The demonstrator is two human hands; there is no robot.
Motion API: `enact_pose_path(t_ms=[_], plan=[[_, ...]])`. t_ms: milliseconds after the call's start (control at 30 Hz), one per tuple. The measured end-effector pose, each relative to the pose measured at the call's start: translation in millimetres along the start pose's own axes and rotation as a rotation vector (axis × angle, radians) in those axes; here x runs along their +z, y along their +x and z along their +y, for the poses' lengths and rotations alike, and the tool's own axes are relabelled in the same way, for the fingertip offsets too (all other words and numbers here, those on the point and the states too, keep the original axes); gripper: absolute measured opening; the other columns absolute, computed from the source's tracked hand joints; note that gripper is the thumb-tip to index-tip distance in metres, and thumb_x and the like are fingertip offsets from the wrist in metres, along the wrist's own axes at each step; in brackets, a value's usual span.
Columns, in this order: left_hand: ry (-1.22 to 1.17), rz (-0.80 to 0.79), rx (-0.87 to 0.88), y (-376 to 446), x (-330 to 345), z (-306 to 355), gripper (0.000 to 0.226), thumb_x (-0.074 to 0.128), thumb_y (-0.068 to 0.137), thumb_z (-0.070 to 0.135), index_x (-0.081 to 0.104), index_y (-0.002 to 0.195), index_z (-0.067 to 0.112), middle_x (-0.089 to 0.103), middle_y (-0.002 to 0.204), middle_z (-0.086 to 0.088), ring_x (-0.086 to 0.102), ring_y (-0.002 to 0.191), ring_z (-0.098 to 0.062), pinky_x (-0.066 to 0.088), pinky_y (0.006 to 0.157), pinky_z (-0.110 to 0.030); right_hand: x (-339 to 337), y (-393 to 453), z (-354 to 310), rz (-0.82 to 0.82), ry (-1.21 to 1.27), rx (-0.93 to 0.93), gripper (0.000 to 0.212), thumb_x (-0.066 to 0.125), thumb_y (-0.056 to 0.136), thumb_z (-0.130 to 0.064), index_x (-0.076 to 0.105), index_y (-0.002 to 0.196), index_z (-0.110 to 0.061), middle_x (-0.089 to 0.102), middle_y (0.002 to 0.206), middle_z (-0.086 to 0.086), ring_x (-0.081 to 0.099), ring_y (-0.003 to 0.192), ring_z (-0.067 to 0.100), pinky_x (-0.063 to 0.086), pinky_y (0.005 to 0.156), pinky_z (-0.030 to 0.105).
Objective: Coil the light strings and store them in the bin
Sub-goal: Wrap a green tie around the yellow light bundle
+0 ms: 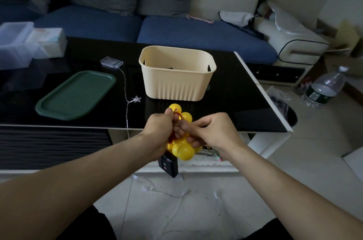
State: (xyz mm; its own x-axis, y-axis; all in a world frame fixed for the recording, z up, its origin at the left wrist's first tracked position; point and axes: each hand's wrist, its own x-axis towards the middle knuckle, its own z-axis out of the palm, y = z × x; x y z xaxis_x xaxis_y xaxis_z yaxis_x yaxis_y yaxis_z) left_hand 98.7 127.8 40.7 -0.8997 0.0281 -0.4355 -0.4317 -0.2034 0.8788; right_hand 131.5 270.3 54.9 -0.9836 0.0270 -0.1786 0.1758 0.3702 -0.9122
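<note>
The left hand (pixel 157 131) and the right hand (pixel 214 131) both curl tight around a bunch of shiny yellow ball lights on red wire (pixel 182 147). Its little black box (pixel 169 165) hangs just under the hands. The ribbed cream plastic bin (pixel 176 78) sits near, on the shiny black table (pixel 245 102).

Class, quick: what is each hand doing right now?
Left hand: grips the yellow ball lights.
Right hand: pinches the same lights.
</note>
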Motion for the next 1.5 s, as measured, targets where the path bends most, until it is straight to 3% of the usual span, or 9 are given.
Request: enact_pose_path(t_ms=[200,333,467,700,800,967,1100,1233,1500], plan=[[-0.006,-0.101,0.0,-4.6,1.7,3.2,0.041,0.037,0.107,0.028,0.054,0.076,0.008,0.054,0.061,-0.005,0.048,0.047,-0.014,0.045,0.05,-0.026,-7.7,5.9,0.6,-0.017,0.306,0.189,0.039,0.086,0.066,-0.009,0.073,0.102,-0.005,0.076,0.081,0.014,0.075,0.07,0.026,0.063,0.062,0.031],[0.07,-0.129,0.059,-5.7,1.6,1.3,0.042,0.036,0.108,0.028,0.052,0.075,0.008,0.057,0.06,-0.005,0.05,0.046,-0.014,0.045,0.054,-0.028,-9.6,4.4,1.4,-0.073,0.386,0.166,0.019,0.078,0.075,0.005,0.076,0.091,-0.005,0.074,0.094,0.018,0.075,0.073,0.027,0.063,0.063,0.03],[0.103,-0.143,0.058,-8.5,0.0,1.9,0.04,0.038,0.107,0.028,0.055,0.078,0.006,0.065,0.076,-0.017,0.063,0.062,-0.024,0.05,0.06,-0.03,-12.4,11.0,5.6,0.162,0.284,0.019,0.012,0.078,0.083,-0.001,0.076,0.09,-0.01,0.074,0.094,0.017,0.077,0.078,0.025,0.063,0.075,0.036],[0.087,-0.105,-0.018,-4.9,5.8,-2.0,0.033,0.053,0.102,0.023,0.061,0.082,-0.002,0.07,0.084,-0.025,0.069,0.069,-0.03,0.057,0.067,-0.037,-9.4,11.8,7.9,0.302,-0.339,-0.287,0.008,0.077,0.088,-0.014,0.079,0.094,-0.019,0.073,0.086,-0.003,0.07,0.074,0.009,0.059,0.067,0.023],[0.093,-0.069,-0.046,-1.0,6.1,-1.7,0.032,0.065,0.095,0.027,0.069,0.09,-0.005,0.071,0.088,-0.023,0.065,0.07,-0.028,0.058,0.079,-0.041,-7.1,12.5,7.1,0.275,-0.246,-0.303,0.01,0.082,0.083,-0.016,0.08,0.092,-0.02,0.074,0.086,-0.006,0.07,0.081,0.007,0.058,0.072,0.02],[0.075,-0.049,-0.095,4.4,3.9,-1.9,0.034,0.073,0.088,0.032,0.071,0.101,0.0,0.074,0.09,-0.017,0.069,0.074,-0.026,0.059,0.081,-0.039,-4.6,9.9,9.0,0.17,0.18,-0.136,0.018,0.089,0.073,-0.015,0.08,0.088,-0.015,0.076,0.088,0.006,0.076,0.082,0.021,0.063,0.078,0.042],[-0.01,-0.021,-0.076,6.5,5.4,-5.7,0.024,0.074,0.087,0.029,0.076,0.088,0.005,0.076,0.095,-0.016,0.072,0.093,-0.031,0.057,0.09,-0.045,-3.5,12.1,10.3,0.318,0.053,-0.138,0.021,0.092,0.07,-0.027,0.079,0.084,-0.019,0.075,0.083,-0.001,0.072,0.083,0.012,0.06,0.074,0.028],[-0.072,0.076,-0.039,8.0,13.0,-8.2,0.024,0.076,0.085,0.033,0.076,0.086,0.01,0.075,0.094,-0.014,0.071,0.094,-0.031,0.056,0.09,-0.048,11.3,15.6,10.5,0.453,-0.058,-0.258,0.013,0.088,0.077,-0.024,0.075,0.08,-0.021,0.069,0.078,-0.013,0.065,0.077,-0.001,0.049,0.064,0.009],[-0.068,0.189,0.097,2.3,20.0,-8.5,0.032,0.069,0.091,0.035,0.076,0.065,0.018,0.074,0.084,-0.01,0.07,0.092,-0.03,0.059,0.086,-0.046,25.9,30.4,23.3,0.568,-0.188,-0.518,0.021,0.086,0.076,-0.015,0.067,0.07,-0.011,0.06,0.072,-0.008,0.058,0.068,0.006,0.049,0.059,0.027]])
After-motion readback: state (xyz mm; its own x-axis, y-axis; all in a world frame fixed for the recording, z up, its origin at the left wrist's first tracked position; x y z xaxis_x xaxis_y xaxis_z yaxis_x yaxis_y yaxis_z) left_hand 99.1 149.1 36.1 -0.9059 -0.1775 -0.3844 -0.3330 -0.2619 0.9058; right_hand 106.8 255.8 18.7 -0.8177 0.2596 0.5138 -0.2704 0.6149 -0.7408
